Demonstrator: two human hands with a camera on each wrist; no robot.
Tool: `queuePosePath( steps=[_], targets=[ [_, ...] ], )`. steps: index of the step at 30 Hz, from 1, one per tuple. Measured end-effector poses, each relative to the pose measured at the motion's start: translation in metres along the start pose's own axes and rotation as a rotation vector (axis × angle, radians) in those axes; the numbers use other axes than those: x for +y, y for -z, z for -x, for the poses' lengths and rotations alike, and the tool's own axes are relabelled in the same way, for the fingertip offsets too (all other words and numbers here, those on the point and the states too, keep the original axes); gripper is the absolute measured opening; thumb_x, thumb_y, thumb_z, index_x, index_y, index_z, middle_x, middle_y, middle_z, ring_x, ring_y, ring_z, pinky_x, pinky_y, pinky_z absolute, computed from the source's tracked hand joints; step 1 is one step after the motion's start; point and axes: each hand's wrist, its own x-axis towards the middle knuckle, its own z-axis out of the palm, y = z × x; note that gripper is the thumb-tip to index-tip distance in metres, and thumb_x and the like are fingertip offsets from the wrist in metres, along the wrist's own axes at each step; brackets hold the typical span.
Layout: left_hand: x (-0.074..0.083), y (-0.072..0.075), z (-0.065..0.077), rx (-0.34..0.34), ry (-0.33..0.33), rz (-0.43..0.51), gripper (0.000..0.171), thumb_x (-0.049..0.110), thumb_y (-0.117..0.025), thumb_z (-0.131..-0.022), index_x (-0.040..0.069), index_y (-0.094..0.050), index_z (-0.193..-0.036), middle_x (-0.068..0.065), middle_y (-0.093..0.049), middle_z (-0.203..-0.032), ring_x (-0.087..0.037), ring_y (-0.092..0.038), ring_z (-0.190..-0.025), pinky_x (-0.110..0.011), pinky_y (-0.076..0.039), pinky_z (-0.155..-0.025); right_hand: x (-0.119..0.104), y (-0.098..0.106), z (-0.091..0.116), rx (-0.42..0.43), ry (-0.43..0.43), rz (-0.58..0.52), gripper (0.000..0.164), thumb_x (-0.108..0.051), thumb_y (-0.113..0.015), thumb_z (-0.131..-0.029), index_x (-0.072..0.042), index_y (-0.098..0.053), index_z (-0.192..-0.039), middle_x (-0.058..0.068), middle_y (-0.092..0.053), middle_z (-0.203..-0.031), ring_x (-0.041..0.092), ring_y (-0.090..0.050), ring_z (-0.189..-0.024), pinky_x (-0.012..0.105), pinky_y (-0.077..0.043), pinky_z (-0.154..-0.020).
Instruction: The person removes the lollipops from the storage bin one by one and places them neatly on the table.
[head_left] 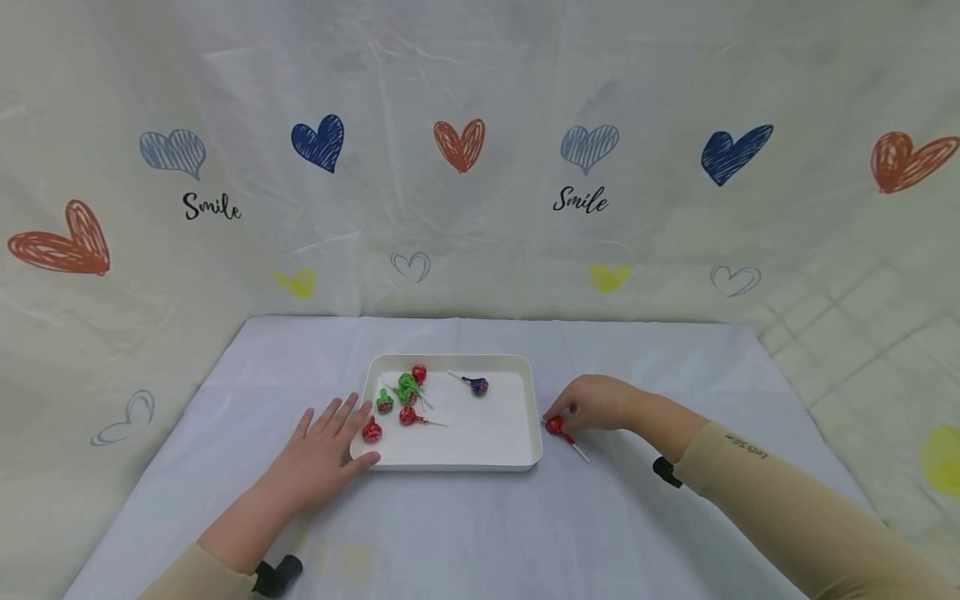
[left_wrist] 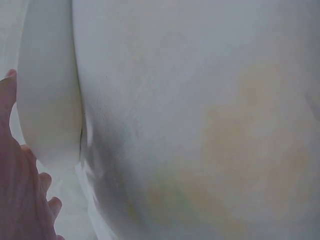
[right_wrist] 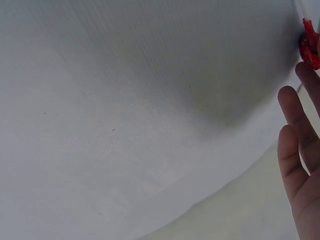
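A red-wrapped lollipop [head_left: 553, 426] with a white stick lies at the table just right of the white tray [head_left: 480, 446]. My right hand [head_left: 600, 402] pinches its red head between thumb and forefinger; the other fingers stretch out loosely in the right wrist view, near the red wrapper [right_wrist: 310, 50]. My left hand [head_left: 322, 454] rests with spread fingers at the tray's left end, fingertips and thumb over the rim. Close by its fingertips in the tray is another red lollipop [head_left: 372, 430].
Inside the tray's left half are more lollipops: a red one [head_left: 408, 415], a green one [head_left: 385, 402], a green cluster [head_left: 407, 386] and a red one [head_left: 419, 372] behind. A purple lollipop [head_left: 478, 386] lies farther right. A white cloth [head_left: 465, 533] covers the table.
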Motion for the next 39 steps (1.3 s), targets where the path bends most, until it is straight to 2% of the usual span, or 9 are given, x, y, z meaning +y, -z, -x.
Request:
queuePosePath(
  steps=[7, 10, 14, 19, 25, 29, 34, 39],
  targets=[
    [0.000, 0.001, 0.000, -0.013, 0.001, 0.015, 0.088, 0.064, -0.056, -0.091, 0.014, -0.026, -0.158, -0.015, -0.019, -0.164, -0.041, -0.014, -0.149, -0.067, -0.005, -0.115, 0.004, -0.001, -0.001, 0.052, 0.095, 0.049, 0.023, -0.021, -0.078, -0.086, -0.029, -0.079, -0.108, -0.020, -0.068, -0.091, 0.006, -0.053, -0.070, 0.025, -0.048, -0.064],
    [-0.001, -0.001, -0.001, -0.015, 0.007, 0.011, 0.089, 0.064, -0.056, -0.091, 0.015, -0.025, -0.158, -0.015, -0.018, -0.164, -0.040, -0.014, -0.149, -0.066, -0.005, -0.116, 0.004, -0.001, -0.002, 0.095, 0.109, 0.078, 0.022, -0.021, -0.077, -0.087, -0.026, -0.079, -0.109, -0.017, -0.071, -0.095, 0.007, -0.059, -0.077, 0.027, -0.051, -0.070],
    [-0.002, -0.003, -0.001, -0.011, 0.011, 0.006, 0.090, 0.066, -0.055, -0.090, 0.016, -0.025, -0.159, -0.014, -0.018, -0.164, -0.040, -0.014, -0.149, -0.066, -0.006, -0.116, 0.004, -0.002, -0.003, 0.139, 0.084, 0.110, 0.022, -0.022, -0.076, -0.088, -0.024, -0.079, -0.109, -0.013, -0.073, -0.103, 0.012, -0.066, -0.096, 0.034, -0.054, -0.084],
    [-0.002, -0.002, -0.001, -0.001, 0.007, 0.006, 0.090, 0.066, -0.057, -0.089, 0.016, -0.026, -0.158, -0.014, -0.019, -0.164, -0.041, -0.015, -0.149, -0.067, -0.006, -0.115, 0.004, -0.002, -0.003, 0.154, 0.037, 0.101, 0.021, -0.024, -0.076, -0.088, -0.024, -0.079, -0.109, -0.011, -0.073, -0.105, 0.015, -0.066, -0.101, 0.039, -0.053, -0.088],
    [-0.002, -0.002, 0.000, -0.006, 0.010, 0.005, 0.091, 0.065, -0.057, -0.090, 0.015, -0.025, -0.158, -0.014, -0.018, -0.164, -0.039, -0.013, -0.149, -0.066, -0.005, -0.116, 0.004, -0.002, -0.001, 0.158, 0.036, 0.085, 0.021, -0.024, -0.076, -0.088, -0.023, -0.078, -0.109, -0.011, -0.073, -0.104, 0.015, -0.066, -0.098, 0.038, -0.053, -0.086],
    [-0.002, -0.003, 0.000, -0.002, 0.008, 0.007, 0.091, 0.066, -0.057, -0.089, 0.015, -0.026, -0.158, -0.014, -0.018, -0.164, -0.040, -0.014, -0.149, -0.066, -0.005, -0.116, 0.005, 0.000, 0.001, 0.169, 0.029, 0.075, 0.026, -0.027, -0.075, -0.088, -0.023, -0.077, -0.114, -0.009, -0.073, -0.108, 0.015, -0.066, -0.096, 0.036, -0.054, -0.082],
    [-0.002, -0.003, 0.000, 0.004, 0.006, 0.006, 0.092, 0.066, -0.058, -0.089, 0.015, -0.026, -0.158, -0.014, -0.018, -0.164, -0.040, -0.014, -0.149, -0.066, -0.005, -0.116, 0.008, 0.008, 0.004, 0.181, 0.003, 0.018, 0.031, -0.029, -0.075, -0.089, -0.024, -0.074, -0.120, -0.007, -0.072, -0.110, 0.009, -0.062, -0.081, 0.030, -0.052, -0.072],
    [-0.001, -0.001, -0.001, 0.003, -0.003, 0.011, 0.092, 0.066, -0.058, -0.089, 0.015, -0.026, -0.158, -0.014, -0.017, -0.164, -0.040, -0.013, -0.149, -0.066, -0.005, -0.115, 0.010, 0.015, 0.005, 0.204, 0.033, 0.017, 0.032, -0.027, -0.077, -0.087, -0.022, -0.075, -0.119, -0.004, -0.073, -0.111, 0.007, -0.058, -0.075, 0.027, -0.050, -0.068]
  ],
)
